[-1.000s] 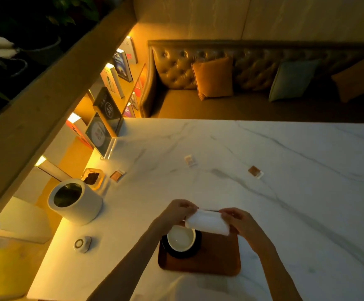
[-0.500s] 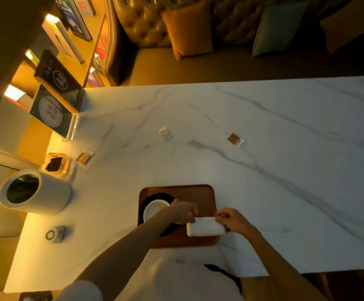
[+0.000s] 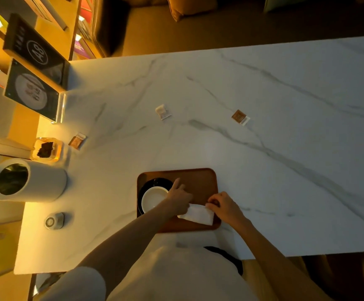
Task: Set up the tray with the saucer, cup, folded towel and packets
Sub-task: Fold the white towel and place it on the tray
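A brown wooden tray (image 3: 200,179) lies on the marble table near its front edge. On its left side a white cup (image 3: 152,198) stands on a black saucer (image 3: 155,182). A folded white towel (image 3: 198,215) rests on the tray's near right part. My left hand (image 3: 180,197) pinches the towel's left end and my right hand (image 3: 223,206) holds its right end. Three packets lie on the table: a white packet (image 3: 162,111), a brown packet (image 3: 239,116) to the right, and another brown packet (image 3: 76,141) at the left.
At the table's left edge stand a white cylindrical bin (image 3: 27,180), a small glass dish with dark contents (image 3: 46,148), a round puck-like device (image 3: 54,221) and a sign stand (image 3: 33,92). A sofa runs behind the table.
The towel came down from above the cup onto the tray's near right part, both hands still on it. The camera tilted downward.
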Demonstrator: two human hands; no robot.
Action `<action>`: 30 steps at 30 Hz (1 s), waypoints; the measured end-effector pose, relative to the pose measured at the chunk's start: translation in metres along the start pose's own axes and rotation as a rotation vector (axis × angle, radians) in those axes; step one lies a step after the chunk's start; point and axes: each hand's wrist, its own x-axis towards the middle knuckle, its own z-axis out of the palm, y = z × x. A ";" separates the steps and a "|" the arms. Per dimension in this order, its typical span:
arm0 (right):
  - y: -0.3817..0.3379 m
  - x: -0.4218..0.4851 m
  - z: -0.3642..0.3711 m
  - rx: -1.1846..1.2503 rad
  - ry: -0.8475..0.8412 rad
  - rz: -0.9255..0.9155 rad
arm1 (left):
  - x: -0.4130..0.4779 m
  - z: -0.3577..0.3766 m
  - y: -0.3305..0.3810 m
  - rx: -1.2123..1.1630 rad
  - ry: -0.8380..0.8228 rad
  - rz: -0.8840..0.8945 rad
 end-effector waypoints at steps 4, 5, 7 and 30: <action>0.007 -0.002 0.009 -0.162 -0.032 -0.037 | 0.001 0.004 0.002 0.040 0.022 -0.018; 0.008 -0.002 0.010 -0.182 -0.009 -0.045 | 0.002 0.004 0.002 0.032 0.024 -0.023; 0.006 0.000 0.011 -0.213 0.040 -0.058 | 0.003 0.004 0.001 0.005 0.033 -0.022; 0.014 -0.024 0.013 -0.145 0.209 -0.098 | -0.027 0.014 0.029 -0.152 0.410 0.097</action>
